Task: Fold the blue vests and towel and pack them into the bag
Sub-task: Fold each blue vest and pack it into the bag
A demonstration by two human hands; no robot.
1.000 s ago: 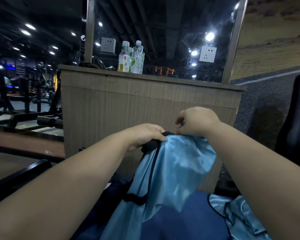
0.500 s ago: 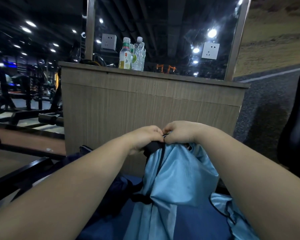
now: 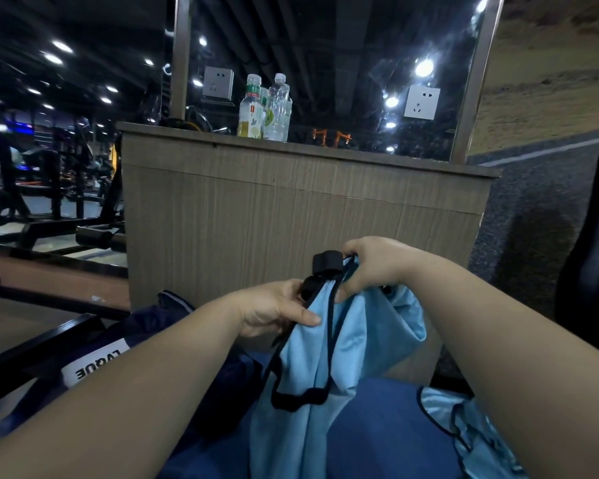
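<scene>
A light blue vest (image 3: pixel 353 340) with black trim hangs in front of me, held up by its top. My left hand (image 3: pixel 277 305) pinches the vest's black edge just below the strap. Slightly higher and to the right, my right hand (image 3: pixel 374 264) grips the black shoulder strap. A second light blue vest (image 3: pixel 471 430) lies crumpled at the lower right on a blue cloth surface (image 3: pixel 377 426). A dark navy bag (image 3: pixel 146 340) with a white label lies at the lower left, partly behind my left forearm.
A wooden counter (image 3: pixel 291 209) stands close ahead, with several drink bottles (image 3: pixel 267 108) on its top and a mirror with wall sockets behind. Black gym equipment (image 3: pixel 49 202) fills the left. A black chair back (image 3: pixel 592 254) stands at the right.
My hands, close together at the vest's top before, have separated: the right rose with the strap, the left dropped lower on the edge. The vest hangs narrower.
</scene>
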